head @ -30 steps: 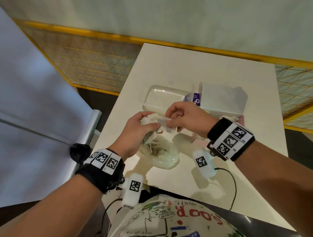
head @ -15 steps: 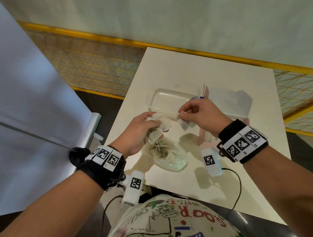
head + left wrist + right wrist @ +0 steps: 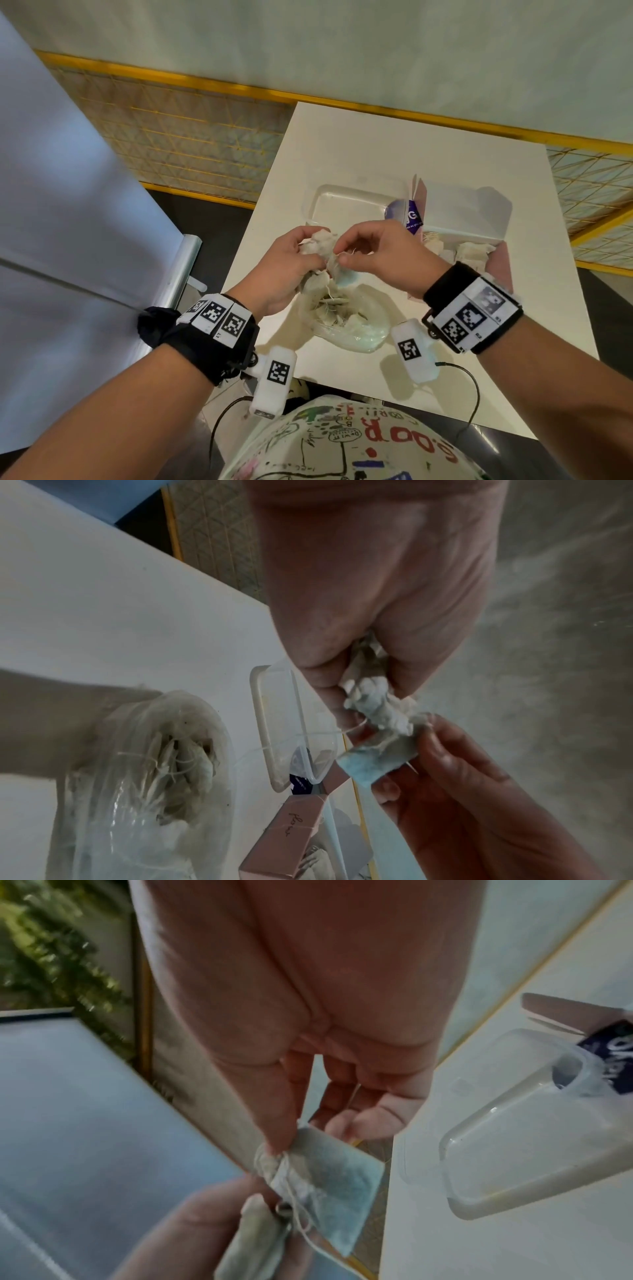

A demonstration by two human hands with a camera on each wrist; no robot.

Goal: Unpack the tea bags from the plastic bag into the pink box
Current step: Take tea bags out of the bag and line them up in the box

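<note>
Clearly mid-task: nearest, the plastic bag (image 3: 346, 318) on the table (image 3: 394, 154) holds many tea bags. Just above it, the left hand (image 3: 281, 270) grips a bunch while the right hand (image 3: 380, 260) pinches one tea bag (image 3: 329, 1172) between thumb and fingertips. Beyond, the pink box (image 3: 503, 263) holds a few.

The right hand (image 3: 383, 260) covers part of the pink box (image 3: 501, 270) at three o'clock. Bunched tea bags (image 3: 317, 246) in the left hand (image 3: 284, 270) cannot be counted.
</note>
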